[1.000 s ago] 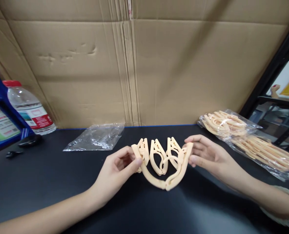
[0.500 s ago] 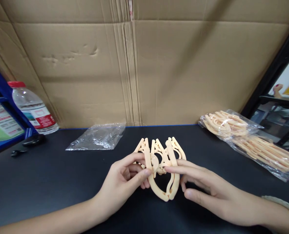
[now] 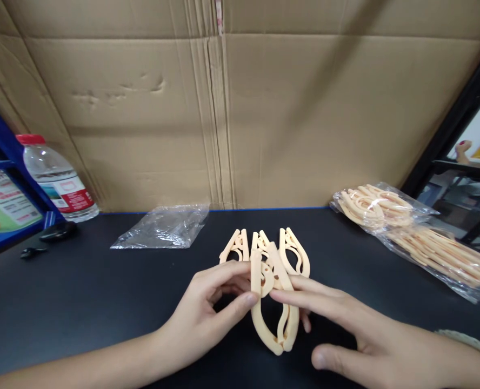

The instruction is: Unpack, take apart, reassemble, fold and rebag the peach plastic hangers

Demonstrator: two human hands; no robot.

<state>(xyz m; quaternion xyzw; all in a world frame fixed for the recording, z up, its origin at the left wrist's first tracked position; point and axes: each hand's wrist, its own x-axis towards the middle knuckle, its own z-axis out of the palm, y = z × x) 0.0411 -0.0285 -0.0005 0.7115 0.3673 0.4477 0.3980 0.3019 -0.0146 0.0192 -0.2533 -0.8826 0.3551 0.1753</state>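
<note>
A peach plastic folding hanger [image 3: 273, 302] is pinched between both my hands above the black table [image 3: 81, 302], its two arms folded together into a narrow loop. My left hand [image 3: 207, 319] grips its left side with thumb and fingers. My right hand [image 3: 345, 335] presses its right side with outstretched fingers. Behind it, three folded hangers of the same colour [image 3: 294, 251] lie side by side on the table.
A clear empty plastic bag [image 3: 162, 227] lies at the back left. A bag full of peach hangers [image 3: 410, 227] sits at the right. A water bottle [image 3: 55, 181] stands at the far left by a blue shelf [image 3: 0, 162]. A cardboard wall [image 3: 240, 108] backs the table.
The hanger's two arms, spread wide a second ago, have been pushed together into a narrow folded shape. Both hands came closer to each other and nearer to me.
</note>
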